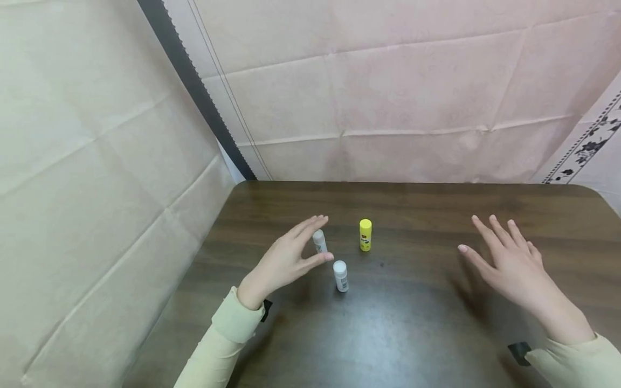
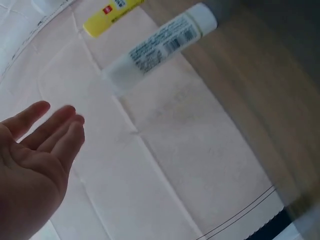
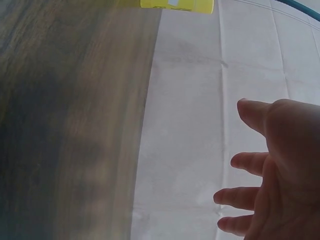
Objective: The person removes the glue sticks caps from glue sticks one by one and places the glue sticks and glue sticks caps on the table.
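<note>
Three glue sticks stand upright on the brown table: a yellow one (image 1: 365,235), a white one (image 1: 342,277) nearer the person, and another white one (image 1: 320,241) partly behind the left hand's thumb. My left hand (image 1: 286,256) hovers beside the two white sticks, thumb and fingers spread apart around a gap, holding nothing. In the left wrist view, a white glue stick (image 2: 160,47) shows a printed label with a barcode, clear of the hand (image 2: 40,160). Off to the right, my right hand (image 1: 519,269) hangs over the table with its fingers spread and nothing in them.
The wooden table (image 1: 412,323) has rounded far corners. Pale creased cloth (image 1: 412,91) hangs behind it, and more cloth (image 1: 97,215) covers the left side. A dark band (image 1: 199,91) runs down the cloth near the corner. Both wrists carry small black devices (image 1: 520,353).
</note>
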Demonstrator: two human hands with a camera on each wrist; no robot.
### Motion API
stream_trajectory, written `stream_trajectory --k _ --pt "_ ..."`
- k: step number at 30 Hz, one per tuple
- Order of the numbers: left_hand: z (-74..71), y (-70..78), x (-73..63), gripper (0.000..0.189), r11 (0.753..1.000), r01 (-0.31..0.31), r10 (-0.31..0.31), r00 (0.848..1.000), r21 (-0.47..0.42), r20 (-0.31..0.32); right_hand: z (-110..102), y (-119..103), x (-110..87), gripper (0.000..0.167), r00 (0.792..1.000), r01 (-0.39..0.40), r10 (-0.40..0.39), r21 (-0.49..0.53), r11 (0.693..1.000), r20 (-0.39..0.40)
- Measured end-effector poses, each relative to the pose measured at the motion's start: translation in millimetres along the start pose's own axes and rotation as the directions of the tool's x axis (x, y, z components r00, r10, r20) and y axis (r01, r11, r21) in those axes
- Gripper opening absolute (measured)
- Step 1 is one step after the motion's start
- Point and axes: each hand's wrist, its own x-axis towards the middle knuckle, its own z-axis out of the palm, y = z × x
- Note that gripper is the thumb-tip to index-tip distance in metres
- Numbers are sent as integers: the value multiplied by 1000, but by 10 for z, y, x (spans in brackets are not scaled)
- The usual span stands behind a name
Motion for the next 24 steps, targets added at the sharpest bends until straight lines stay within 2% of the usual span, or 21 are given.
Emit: stream_trajectory --k 4,10,16,20,24 --pt "95 -5 -29 78 997 18 -12 997 -71 78 27 34 -15 77 1000 15 -15 6 1000 -2" --pt "261 -10 -50 69 990 18 12 977 -138 211 70 94 -34 74 999 48 -48 26 999 -4" --pt "390 5 -59 49 988 -2 43 964 -154 263 129 130 -76 70 998 32 -33 17 999 61" --pt "465 -3 -50 34 979 -14 72 957 -202 281 185 143 -108 63 998 50 -50 -4 999 44" --pt "516 -9 -29 23 973 -3 75 949 -232 305 229 157 -127 57 997 65 -64 -13 998 48"
